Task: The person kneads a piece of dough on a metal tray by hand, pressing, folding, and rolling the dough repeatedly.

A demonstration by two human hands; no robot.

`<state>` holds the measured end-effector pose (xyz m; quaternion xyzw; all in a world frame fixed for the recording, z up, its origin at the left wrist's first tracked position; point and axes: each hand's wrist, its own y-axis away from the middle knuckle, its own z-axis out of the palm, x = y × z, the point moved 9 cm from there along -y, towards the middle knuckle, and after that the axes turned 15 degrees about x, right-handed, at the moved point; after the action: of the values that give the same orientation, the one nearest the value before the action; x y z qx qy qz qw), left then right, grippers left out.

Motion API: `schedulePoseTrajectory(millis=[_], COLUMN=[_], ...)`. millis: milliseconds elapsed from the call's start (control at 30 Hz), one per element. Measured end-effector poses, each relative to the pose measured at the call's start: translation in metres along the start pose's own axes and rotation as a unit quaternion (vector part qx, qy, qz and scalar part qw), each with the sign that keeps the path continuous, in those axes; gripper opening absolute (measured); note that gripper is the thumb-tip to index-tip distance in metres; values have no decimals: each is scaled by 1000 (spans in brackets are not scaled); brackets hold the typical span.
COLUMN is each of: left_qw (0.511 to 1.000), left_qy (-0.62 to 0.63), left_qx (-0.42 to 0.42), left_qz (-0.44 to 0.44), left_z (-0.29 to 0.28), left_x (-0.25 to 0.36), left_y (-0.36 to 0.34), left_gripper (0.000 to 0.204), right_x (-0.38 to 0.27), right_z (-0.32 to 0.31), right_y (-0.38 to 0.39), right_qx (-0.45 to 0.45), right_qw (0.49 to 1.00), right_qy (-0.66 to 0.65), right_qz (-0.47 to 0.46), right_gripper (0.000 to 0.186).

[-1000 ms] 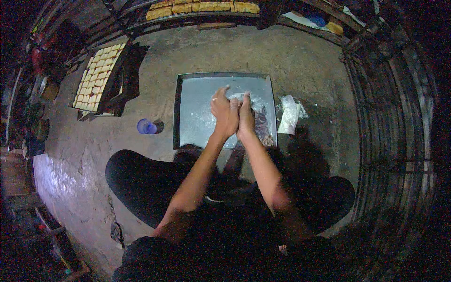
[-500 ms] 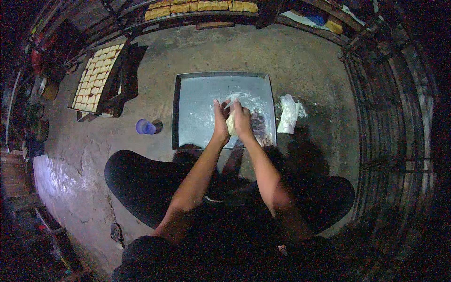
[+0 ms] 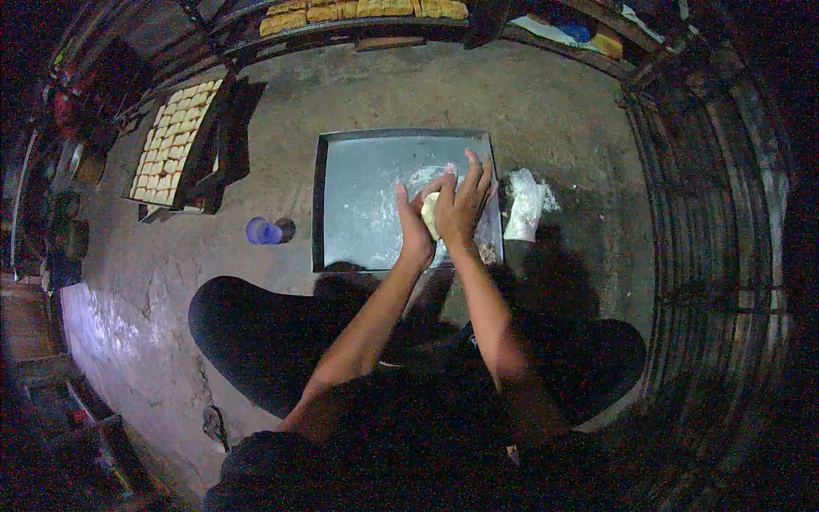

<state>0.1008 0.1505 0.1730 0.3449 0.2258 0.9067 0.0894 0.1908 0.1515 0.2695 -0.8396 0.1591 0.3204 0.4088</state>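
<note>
A pale lump of dough (image 3: 432,215) is pressed between my two hands, over the right half of a shallow metal tray (image 3: 354,171). My left hand (image 3: 415,224) cups the dough from the left, its thumb pointing up and away from the lump. My right hand (image 3: 461,208) lies against the other side, with its fingers stretched out toward the tray's right edge. The palms hide part of the dough. White flour is smeared over the tray's middle and right side.
Right of the tray lies a clear plastic bag of white powder (image 3: 525,205). A bluish cup (image 3: 260,230) is on the floor to the left. Farther left, a tray of pale dough pieces (image 3: 173,141) rests tilted. Browned bread (image 3: 367,10) lines a far shelf.
Both hands have shifted slightly right with the dough. The right hand's fingers, curled over it before, are now straightened and spread toward the right.
</note>
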Motion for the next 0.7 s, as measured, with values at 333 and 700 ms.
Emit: schedulePoseTrajectory(millis=[333, 700], left_qw=[981, 983], left_qy=[-137, -161], left_qx=[134, 29], left_qz=[-31, 85], left_z=[-39, 2], left_x=[24, 47], left_y=[-29, -13], left_gripper=[44, 80], right_x=[35, 10], right_z=[56, 47], right_y=[54, 61], right_qx=[-85, -64], right_qw=[842, 945], right_qy=[-388, -286], right_qz=[364, 146], right_gripper=[49, 53])
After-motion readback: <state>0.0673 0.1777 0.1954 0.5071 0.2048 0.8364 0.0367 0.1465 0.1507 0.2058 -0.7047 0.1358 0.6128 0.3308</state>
